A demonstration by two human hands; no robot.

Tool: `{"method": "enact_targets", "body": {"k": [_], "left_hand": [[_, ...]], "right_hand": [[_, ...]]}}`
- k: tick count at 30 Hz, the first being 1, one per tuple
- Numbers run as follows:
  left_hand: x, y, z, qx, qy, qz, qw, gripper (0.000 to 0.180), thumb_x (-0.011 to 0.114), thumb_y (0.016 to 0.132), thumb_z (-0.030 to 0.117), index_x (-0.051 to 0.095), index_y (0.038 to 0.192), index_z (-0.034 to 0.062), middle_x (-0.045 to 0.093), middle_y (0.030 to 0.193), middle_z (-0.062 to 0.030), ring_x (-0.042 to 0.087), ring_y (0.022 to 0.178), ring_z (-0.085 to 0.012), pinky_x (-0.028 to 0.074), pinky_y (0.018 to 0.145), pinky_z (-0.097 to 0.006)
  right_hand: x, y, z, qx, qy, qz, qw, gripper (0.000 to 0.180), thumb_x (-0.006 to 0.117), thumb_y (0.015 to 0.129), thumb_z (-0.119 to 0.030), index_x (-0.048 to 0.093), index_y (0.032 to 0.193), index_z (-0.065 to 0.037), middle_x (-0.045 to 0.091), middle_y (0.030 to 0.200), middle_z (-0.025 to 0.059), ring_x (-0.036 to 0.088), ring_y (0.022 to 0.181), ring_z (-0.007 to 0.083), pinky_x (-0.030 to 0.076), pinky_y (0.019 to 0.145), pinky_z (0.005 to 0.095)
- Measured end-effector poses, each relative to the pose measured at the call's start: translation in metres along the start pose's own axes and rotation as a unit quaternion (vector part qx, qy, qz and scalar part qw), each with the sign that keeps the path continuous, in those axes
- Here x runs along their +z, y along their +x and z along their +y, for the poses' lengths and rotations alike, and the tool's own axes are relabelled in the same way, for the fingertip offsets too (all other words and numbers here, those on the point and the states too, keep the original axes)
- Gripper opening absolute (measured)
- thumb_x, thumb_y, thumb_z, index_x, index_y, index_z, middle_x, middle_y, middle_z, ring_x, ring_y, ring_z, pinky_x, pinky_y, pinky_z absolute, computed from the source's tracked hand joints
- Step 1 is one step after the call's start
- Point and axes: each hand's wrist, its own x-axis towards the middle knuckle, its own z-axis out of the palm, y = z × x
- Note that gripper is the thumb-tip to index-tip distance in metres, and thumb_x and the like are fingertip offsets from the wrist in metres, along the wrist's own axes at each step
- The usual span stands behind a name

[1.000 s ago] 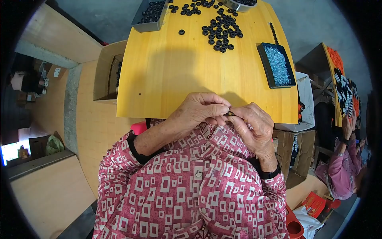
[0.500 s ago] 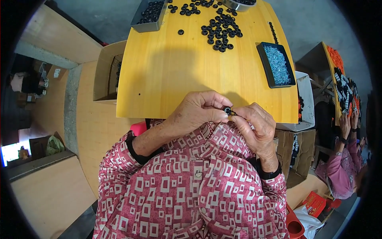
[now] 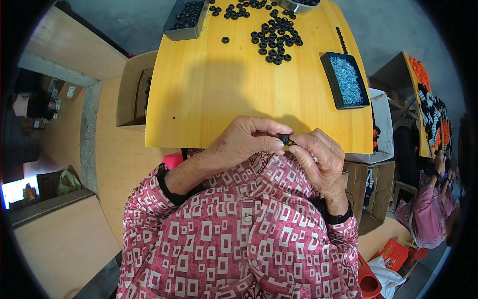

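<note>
Between thumb and fingertips, my left hand pinches a small round black part just over the table's near edge. My right hand closes on a thin dark piece with a yellowish bit, whose tip meets the black part; most of it is covered by my fingers and its kind I cannot make out. Several round black parts like the held one lie in a loose cluster on the yellow table. To the right, a black tray holds many tiny shiny bluish pieces.
A grey bin of black parts stands at the far left, a metal bowl at the far edge. Cardboard boxes flank the table. On the right, a person in pink works at another table.
The black part has turned in my left fingers, so its round face no longer points up. My hands have hardly moved. The other person's arms have shifted down.
</note>
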Motion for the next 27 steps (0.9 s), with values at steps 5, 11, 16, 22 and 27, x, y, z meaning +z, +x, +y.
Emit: {"method": "enact_targets", "body": {"k": [5,11,16,22,27], "left_hand": [[-0.0034,0.0014,-0.0066,-0.010,-0.058,-0.013,0.998,0.030,0.066,0.091,0.010,0.062,0.117,-0.0045,0.069,0.096,-0.0096,0.067,0.085,-0.0124,0.054,0.078,-0.023],[-0.0035,0.0024,-0.0026,-0.051,-0.134,-0.003,0.990,0.031,0.068,0.090,0.013,0.063,0.117,-0.0028,0.070,0.094,-0.0098,0.067,0.084,-0.0122,0.054,0.076,-0.022],[-0.0039,0.0022,-0.0049,-0.048,-0.133,0.005,0.990,0.031,0.068,0.090,0.012,0.063,0.117,-0.0028,0.070,0.094,-0.0103,0.067,0.084,-0.0123,0.054,0.075,-0.021],[-0.0055,0.0027,-0.0056,-0.003,-0.063,-0.009,0.998,0.034,0.067,0.090,0.009,0.061,0.121,-0.0038,0.069,0.096,-0.0105,0.067,0.084,-0.0126,0.054,0.076,-0.022],[-0.0021,0.0014,-0.0029,-0.026,-0.085,0.019,0.996,0.032,0.065,0.092,0.011,0.061,0.121,-0.0036,0.069,0.097,-0.0096,0.067,0.084,-0.0119,0.054,0.076,-0.022]], "right_hand": [[0.0031,-0.0045,0.0022,0.063,0.077,0.011,0.995,0.014,0.073,0.079,0.000,0.068,0.092,0.001,0.066,0.079,0.0096,0.064,0.069,0.0201,0.050,0.061,0.0292],[0.0024,-0.0056,0.0042,0.073,0.091,0.029,0.993,0.014,0.072,0.081,0.001,0.068,0.094,0.000,0.066,0.079,0.0087,0.063,0.068,0.0173,0.049,0.060,0.0282],[0.0043,-0.0014,0.0003,0.040,0.047,0.015,0.998,0.014,0.072,0.079,0.002,0.068,0.093,0.000,0.065,0.077,0.0090,0.063,0.067,0.0188,0.048,0.059,0.0287],[0.0038,-0.0036,0.0025,0.070,0.056,0.001,0.996,0.013,0.072,0.080,0.001,0.066,0.092,0.000,0.063,0.075,0.0087,0.062,0.066,0.0192,0.048,0.059,0.0298],[0.0066,-0.0036,0.0026,0.066,0.063,-0.003,0.996,0.013,0.071,0.081,0.001,0.066,0.093,0.000,0.063,0.076,0.0084,0.061,0.066,0.0189,0.048,0.059,0.0300]]}}
